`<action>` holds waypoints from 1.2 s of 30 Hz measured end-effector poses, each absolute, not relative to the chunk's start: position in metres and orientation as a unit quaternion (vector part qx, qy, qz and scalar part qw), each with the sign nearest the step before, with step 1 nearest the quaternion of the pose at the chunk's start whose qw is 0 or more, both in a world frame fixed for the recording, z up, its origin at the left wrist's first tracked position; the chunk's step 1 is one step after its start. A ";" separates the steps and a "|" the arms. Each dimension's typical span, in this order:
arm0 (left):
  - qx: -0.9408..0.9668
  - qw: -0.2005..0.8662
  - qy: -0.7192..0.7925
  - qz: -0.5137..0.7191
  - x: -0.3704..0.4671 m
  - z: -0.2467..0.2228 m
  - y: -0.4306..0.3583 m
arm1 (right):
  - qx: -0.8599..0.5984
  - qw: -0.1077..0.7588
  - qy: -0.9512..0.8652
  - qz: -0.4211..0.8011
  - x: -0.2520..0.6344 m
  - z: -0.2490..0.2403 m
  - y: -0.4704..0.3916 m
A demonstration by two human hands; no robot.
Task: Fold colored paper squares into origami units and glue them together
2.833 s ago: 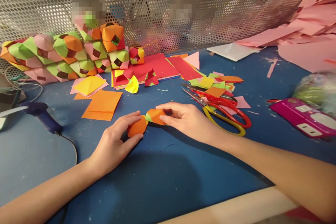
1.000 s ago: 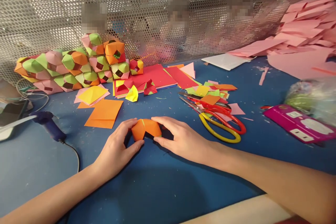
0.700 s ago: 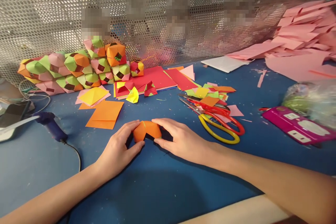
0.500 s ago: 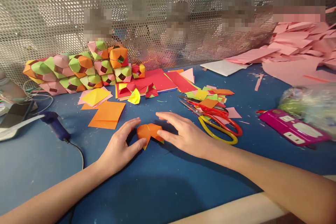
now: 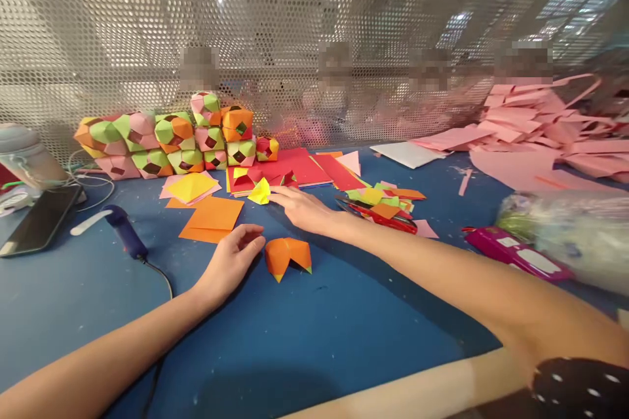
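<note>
A folded orange paper piece [image 5: 287, 254] with yellow and green tips stands on the blue table in front of me. Just left of it rests my left hand [image 5: 232, 265], loosely curled, thumb and fingers apart, holding nothing. My right hand [image 5: 303, 211] reaches past the orange piece with fingers stretched out. Its fingertips are at the right edge of a small yellow folded paper [image 5: 259, 192]; whether they touch it I cannot tell. Behind those fingers a red folded piece [image 5: 289, 178] is partly hidden. Orange paper squares [image 5: 211, 217] lie beyond my left hand.
Several finished paper balls [image 5: 174, 134] are stacked at the back against a perforated metal screen [image 5: 275, 33]. A blue glue gun [image 5: 126, 236] with its cord lies left. Scissors [image 5: 388, 217] and paper scraps lie right, near a magenta case [image 5: 515, 252] and pink strips [image 5: 521, 118].
My right hand has left the orange piece and moved forward to the small yellow paper. My left hand has drawn slightly away from the orange piece, which stands by itself. The view has tilted up.
</note>
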State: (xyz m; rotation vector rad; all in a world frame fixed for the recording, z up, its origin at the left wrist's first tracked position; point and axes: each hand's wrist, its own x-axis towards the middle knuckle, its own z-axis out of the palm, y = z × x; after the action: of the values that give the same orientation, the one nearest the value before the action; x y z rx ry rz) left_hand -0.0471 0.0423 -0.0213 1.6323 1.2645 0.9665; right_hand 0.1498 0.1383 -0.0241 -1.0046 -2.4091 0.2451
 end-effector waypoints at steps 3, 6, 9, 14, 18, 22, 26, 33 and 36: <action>0.648 0.422 0.499 0.390 -0.049 -0.025 0.044 | -0.334 0.272 -0.897 0.098 0.139 -0.031 0.153; 0.653 0.421 0.491 0.395 -0.052 -0.028 0.047 | -0.331 0.306 -0.884 0.122 0.132 -0.033 0.156; 0.639 0.395 0.501 0.430 -0.055 -0.030 0.049 | -0.349 0.355 -0.853 0.156 0.129 -0.027 0.147; 0.630 0.334 0.480 0.511 -0.054 -0.029 0.053 | -0.366 0.388 -0.801 0.271 0.125 -0.011 0.117; 0.620 0.409 0.457 0.490 -0.052 -0.026 0.052 | -0.369 0.377 -0.778 0.340 0.122 -0.003 0.105; 0.567 0.464 0.466 0.496 -0.051 -0.023 0.052 | -0.418 0.418 -0.740 0.321 0.134 -0.002 0.132; 0.507 0.502 0.461 0.528 -0.054 -0.026 0.059 | -0.511 0.472 -0.680 0.232 0.158 -0.010 0.178; 0.481 0.522 0.446 0.546 -0.055 -0.034 0.067 | -0.553 0.429 -0.684 0.206 0.164 -0.040 0.212; 0.477 0.525 0.446 0.545 -0.055 -0.034 0.067 | -0.542 0.428 -0.700 0.183 0.157 -0.043 0.215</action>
State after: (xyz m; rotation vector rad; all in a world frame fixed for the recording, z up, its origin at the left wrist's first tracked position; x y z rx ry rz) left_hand -0.0550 0.0667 -0.0344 1.1421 1.0661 1.3045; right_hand 0.1568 0.2148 -0.0429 -1.3534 -1.7490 0.4563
